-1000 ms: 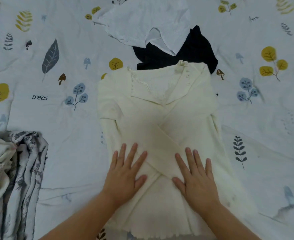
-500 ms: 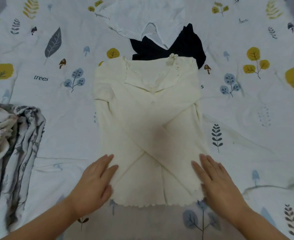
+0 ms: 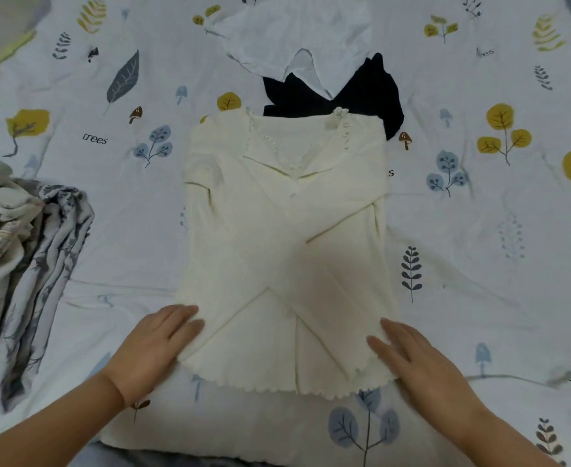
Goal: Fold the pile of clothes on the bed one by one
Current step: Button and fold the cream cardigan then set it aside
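Head view, one frame.

1. Cream cardigan [image 3: 284,251]: centre of bed, lying flat, front up, neckline away from the person. Both sleeves folded in and crossed over the chest in an X. Scalloped hem nearest the person. Small buttons down the front; frilled trim at the collar.

2. Left hand [image 3: 152,348]: at cardigan's lower-left corner. Fingers straight, held together, flat; fingertips touch the side edge of the cardigan. Palm on the bed sheet [image 3: 108,203]. Holds nothing.

3. Right hand [image 3: 422,362]: at lower-right corner. Fingers straight, slightly spread, lying on the cardigan's right edge near the hem. Holds nothing.

4. Dark garment [image 3: 365,96]: navy or black, just beyond the cardigan's collar, partly under it, unfolded.

5. White garment [image 3: 287,32]: far side, top centre, crumpled, overlapping the dark garment's upper edge.

6. Grey-patterned cloth [image 3: 31,264]: left edge of frame, bunched in loose folds, white w/ grey print, well apart from cardigan. A pale plain piece sits at its upper end; can't tell if separate item.

7. Bed sheet: white, printed w/ yellow trees, blue-grey leaves, small mushrooms, word "trees". Wrinkled in places. Covers the whole surface under all items.
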`<move>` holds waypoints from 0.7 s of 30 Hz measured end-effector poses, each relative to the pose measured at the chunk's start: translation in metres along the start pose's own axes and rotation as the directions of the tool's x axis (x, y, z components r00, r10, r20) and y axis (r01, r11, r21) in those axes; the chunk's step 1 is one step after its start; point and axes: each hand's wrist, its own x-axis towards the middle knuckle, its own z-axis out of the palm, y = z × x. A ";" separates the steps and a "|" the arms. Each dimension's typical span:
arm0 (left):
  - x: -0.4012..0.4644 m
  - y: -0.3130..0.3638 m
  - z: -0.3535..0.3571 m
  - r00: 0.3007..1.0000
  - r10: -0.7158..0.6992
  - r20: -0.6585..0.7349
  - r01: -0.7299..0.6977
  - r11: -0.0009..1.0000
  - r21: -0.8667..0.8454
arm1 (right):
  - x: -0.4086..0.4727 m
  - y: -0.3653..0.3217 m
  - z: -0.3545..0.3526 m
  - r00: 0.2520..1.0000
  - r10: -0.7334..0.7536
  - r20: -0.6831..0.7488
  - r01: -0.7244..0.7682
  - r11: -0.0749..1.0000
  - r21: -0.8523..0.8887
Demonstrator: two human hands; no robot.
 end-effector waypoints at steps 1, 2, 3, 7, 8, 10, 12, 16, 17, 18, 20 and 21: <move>0.003 0.001 -0.005 1.000 -0.006 0.019 0.007 0.999 -0.033 | 0.000 0.001 -0.001 1.000 -0.008 -0.005 0.008 1.000 0.016; 0.006 0.003 -0.010 1.000 -0.020 0.018 0.021 0.998 -0.060 | 0.001 0.001 -0.002 1.000 -0.007 -0.008 0.007 0.999 0.044; 0.008 0.005 -0.014 1.000 -0.025 -0.007 0.024 0.997 -0.067 | 0.002 0.002 -0.002 1.000 -0.005 -0.019 0.006 0.996 0.084; 0.014 0.006 -0.024 0.996 -0.093 -0.008 0.091 0.985 -0.144 | 0.012 0.004 0.001 0.998 -0.044 -0.033 0.049 0.982 0.185; 0.015 0.004 -0.027 0.994 -0.110 0.004 0.109 0.981 -0.163 | 0.014 0.004 0.002 0.998 -0.062 -0.018 0.064 0.986 0.154; 0.017 0.000 -0.032 0.989 -0.140 0.051 0.147 0.969 -0.197 | 0.018 0.003 0.004 0.995 -0.095 0.012 0.093 0.992 0.085; 0.022 -0.007 -0.038 0.973 -0.220 0.072 0.231 0.931 -0.283 | 0.021 0.004 0.005 0.993 -0.115 0.004 0.115 0.992 0.052; 0.038 -0.022 -0.056 0.932 -0.288 0.219 0.355 0.848 -0.395 | 0.033 0.001 -0.013 0.979 -0.194 -0.065 0.199 0.976 0.090; 0.044 -0.025 -0.061 0.930 -0.286 0.230 0.362 0.824 -0.435 | 0.037 0.002 -0.020 0.977 -0.201 -0.069 0.207 0.973 0.103; 0.052 -0.028 -0.067 0.927 -0.287 0.242 0.371 0.795 -0.479 | 0.044 0.004 -0.029 0.987 -0.156 -0.036 0.159 0.980 0.119; 0.069 -0.036 -0.079 0.920 -0.275 0.280 0.391 0.710 -0.586 | 0.059 0.012 -0.051 0.996 -0.048 0.076 0.025 0.960 0.280; 0.078 -0.042 -0.085 0.918 -0.263 0.296 0.395 0.663 -0.635 | 0.070 0.020 -0.061 0.992 -0.020 0.127 -0.036 0.906 0.422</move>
